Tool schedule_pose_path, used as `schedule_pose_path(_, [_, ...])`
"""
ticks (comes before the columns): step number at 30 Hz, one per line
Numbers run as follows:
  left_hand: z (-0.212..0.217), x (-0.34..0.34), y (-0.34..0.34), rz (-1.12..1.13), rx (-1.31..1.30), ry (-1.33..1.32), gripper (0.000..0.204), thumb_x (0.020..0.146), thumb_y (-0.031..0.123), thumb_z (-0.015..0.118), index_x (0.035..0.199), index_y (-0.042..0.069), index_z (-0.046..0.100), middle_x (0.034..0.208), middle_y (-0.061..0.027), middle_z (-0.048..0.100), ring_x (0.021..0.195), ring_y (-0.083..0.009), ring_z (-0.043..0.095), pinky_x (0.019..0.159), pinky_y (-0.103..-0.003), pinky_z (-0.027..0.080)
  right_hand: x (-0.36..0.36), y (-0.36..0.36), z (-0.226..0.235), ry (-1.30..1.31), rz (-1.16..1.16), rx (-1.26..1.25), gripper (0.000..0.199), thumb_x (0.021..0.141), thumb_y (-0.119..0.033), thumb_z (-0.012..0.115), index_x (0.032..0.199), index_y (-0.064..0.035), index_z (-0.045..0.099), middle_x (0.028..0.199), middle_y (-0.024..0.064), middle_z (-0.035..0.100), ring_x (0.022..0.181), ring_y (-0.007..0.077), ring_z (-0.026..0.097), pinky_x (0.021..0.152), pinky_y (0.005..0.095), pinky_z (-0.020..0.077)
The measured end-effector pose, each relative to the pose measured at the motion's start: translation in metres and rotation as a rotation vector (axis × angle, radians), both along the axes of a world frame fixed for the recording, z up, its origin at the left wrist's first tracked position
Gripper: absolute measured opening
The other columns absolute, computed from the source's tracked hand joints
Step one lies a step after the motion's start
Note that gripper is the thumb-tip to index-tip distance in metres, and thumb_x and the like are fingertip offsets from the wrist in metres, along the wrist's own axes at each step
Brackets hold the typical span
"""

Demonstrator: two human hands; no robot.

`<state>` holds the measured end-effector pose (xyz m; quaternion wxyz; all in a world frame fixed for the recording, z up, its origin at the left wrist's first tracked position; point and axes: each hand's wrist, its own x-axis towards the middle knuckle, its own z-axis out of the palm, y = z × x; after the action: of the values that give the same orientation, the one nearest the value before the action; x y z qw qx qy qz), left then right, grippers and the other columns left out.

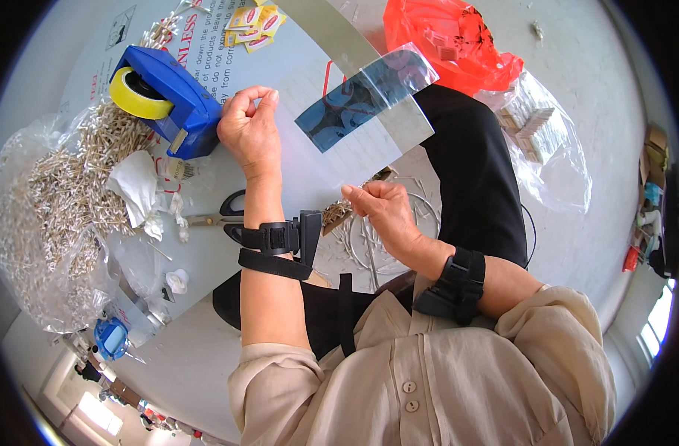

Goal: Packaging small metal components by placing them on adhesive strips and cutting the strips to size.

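My left hand (250, 130) is closed in a pinch over the table, right beside the blue tape dispenser (194, 104) with its yellow tape roll (136, 97). Near the table's edge, my right hand (388, 215) also has thumb and forefinger pressed together; whatever either hand pinches is too small or too clear to make out. Beyond the right hand lies a clear plastic sleeve with a dark blue print (347, 111). Scissors (206, 221) with black handles are partly hidden under my left forearm.
A clear bag heaped with cotton swabs (64, 201) fills the table's left side, next to crumpled white tissue (135, 186). Yellow printed packets (254, 26) lie at the far side. A red plastic bag (451, 44) and a clear bag of white packs (536, 130) sit beyond my leg.
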<state>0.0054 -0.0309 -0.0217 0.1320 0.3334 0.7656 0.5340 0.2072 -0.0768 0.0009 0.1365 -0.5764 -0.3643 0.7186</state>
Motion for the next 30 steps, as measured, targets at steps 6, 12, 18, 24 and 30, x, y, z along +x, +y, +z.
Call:
schedule_pose_path(6, [0.0006, -0.0004, 0.0007, -0.001, -0.024, 0.055, 0.013, 0.065, 0.002, 0.074, 0.075, 0.005, 0.067, 0.058, 0.0018, 0.039, 0.055, -0.0118, 0.037, 0.052, -0.026, 0.035, -0.0005, 0.0004, -0.0059, -0.041, 0.005, 0.024, 0.035, 0.081, -0.028, 0.071, 0.06, -0.0025, 0.06, 0.055, 0.002, 0.053, 0.051, 0.0075, 0.043, 0.049, 0.0242, 0.0351])
schedule_pose_path(12, [0.002, 0.0006, 0.0017, 0.012, -0.043, 0.092, 0.013, 0.064, 0.002, 0.074, 0.074, 0.006, 0.067, 0.058, 0.0014, 0.041, 0.055, -0.0121, 0.038, 0.051, -0.027, 0.034, -0.0033, 0.002, -0.0028, -0.057, -0.008, 0.047, 0.037, 0.082, -0.025, 0.069, 0.057, -0.0011, 0.058, 0.052, -0.0006, 0.048, 0.049, 0.0057, 0.038, 0.043, 0.025, 0.0327])
schedule_pose_path(18, [0.0028, 0.0015, 0.0023, 0.006, -0.062, 0.151, 0.013, 0.064, 0.003, 0.075, 0.074, 0.007, 0.067, 0.058, 0.0012, 0.041, 0.054, -0.0129, 0.039, 0.051, -0.027, 0.035, -0.0022, 0.0023, -0.0064, -0.044, -0.014, 0.046, 0.037, 0.082, -0.024, 0.069, 0.056, -0.0018, 0.056, 0.052, -0.0007, 0.048, 0.049, 0.0055, 0.037, 0.043, 0.0253, 0.0323])
schedule_pose_path(24, [0.0029, 0.0019, 0.0026, 0.006, -0.059, 0.162, 0.012, 0.064, 0.004, 0.075, 0.074, 0.007, 0.067, 0.058, 0.001, 0.042, 0.054, -0.013, 0.039, 0.051, -0.028, 0.035, -0.0038, 0.0035, -0.0043, -0.049, -0.015, 0.049, 0.036, 0.083, -0.023, 0.069, 0.056, -0.0021, 0.057, 0.053, -0.0005, 0.048, 0.049, 0.0057, 0.037, 0.044, 0.0254, 0.0325])
schedule_pose_path(30, [0.0039, 0.0025, 0.0031, 0.011, -0.068, 0.174, 0.012, 0.065, 0.004, 0.075, 0.074, 0.007, 0.067, 0.058, 0.0009, 0.044, 0.054, -0.0129, 0.04, 0.051, -0.028, 0.035, -0.004, 0.0032, -0.0065, -0.05, -0.014, 0.048, 0.036, 0.083, -0.023, 0.069, 0.056, -0.0019, 0.057, 0.053, -0.0005, 0.049, 0.05, 0.0056, 0.037, 0.044, 0.0253, 0.0329])
